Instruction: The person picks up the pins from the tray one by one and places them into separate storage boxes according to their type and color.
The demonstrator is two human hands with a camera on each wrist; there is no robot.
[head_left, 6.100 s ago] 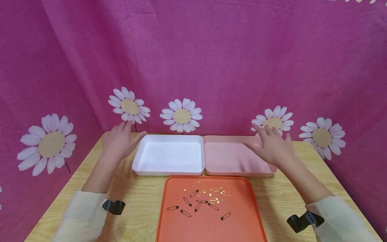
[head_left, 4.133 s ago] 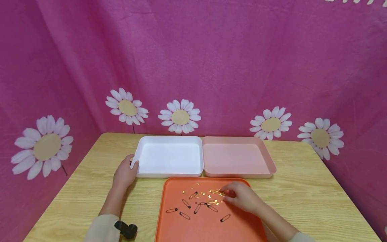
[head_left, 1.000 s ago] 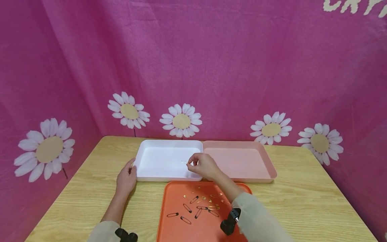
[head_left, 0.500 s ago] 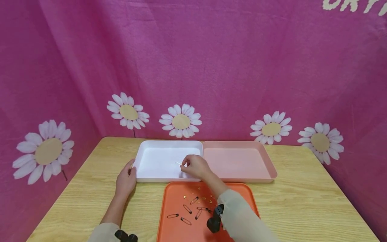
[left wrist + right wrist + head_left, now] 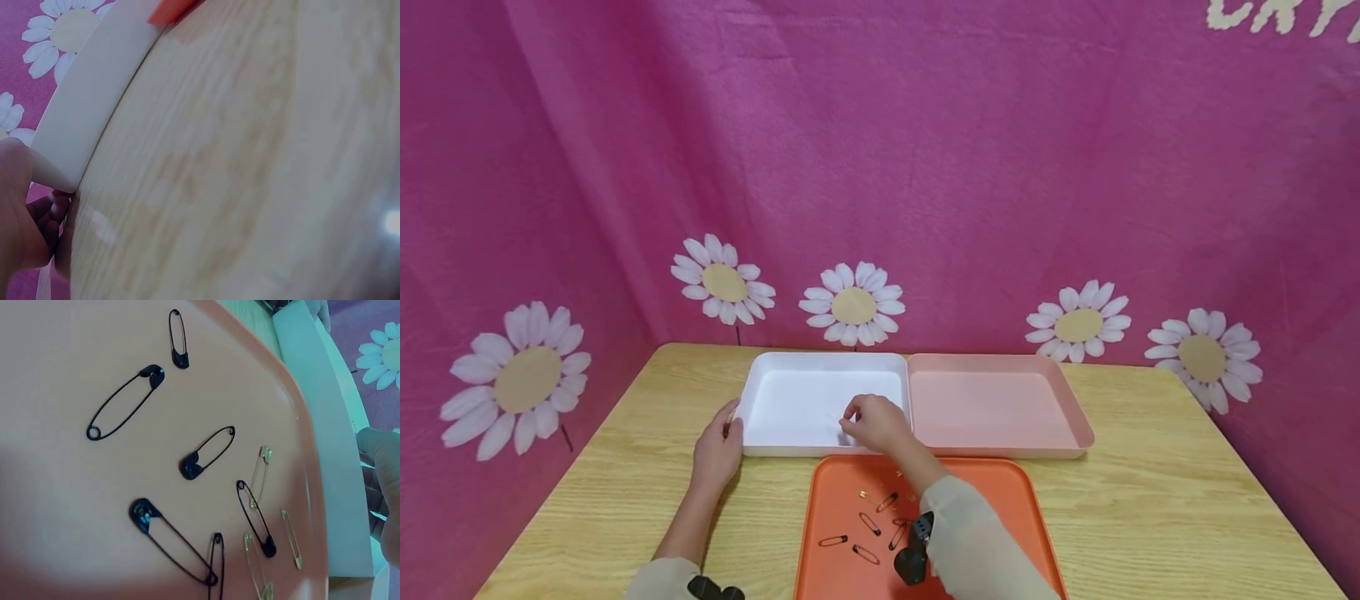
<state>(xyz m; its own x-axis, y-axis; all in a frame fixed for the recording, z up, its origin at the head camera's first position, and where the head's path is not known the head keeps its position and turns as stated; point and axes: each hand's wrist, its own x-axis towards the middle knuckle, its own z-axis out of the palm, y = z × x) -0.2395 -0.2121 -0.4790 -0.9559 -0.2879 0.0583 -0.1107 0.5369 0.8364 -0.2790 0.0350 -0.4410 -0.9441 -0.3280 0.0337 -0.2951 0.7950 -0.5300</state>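
Note:
My left hand (image 5: 717, 450) grips the left end of the white tray (image 5: 786, 450), with the thumb against its outer wall in the left wrist view. My right hand (image 5: 880, 423) is over the right part of that tray, fingertips low above its floor. A small, pale safety pin (image 5: 832, 417) shows faintly at those fingertips, pinched between thumb and finger. Under my right forearm lies the orange tray (image 5: 827, 575). In it are several black safety pins (image 5: 208, 453) and several smaller gold safety pins (image 5: 291, 539), partly hidden by the arm in the head view.
A pink tray (image 5: 985, 400) stands against the white tray's right side. The wooden table (image 5: 1157, 492) extends to both sides. Behind it hangs a magenta cloth (image 5: 880, 167) with printed daisies.
Both hands came down from the air. The left took hold of the white tray; the right picked a gold safety pin from the orange tray, carried it over the white tray and lowered it leftward.

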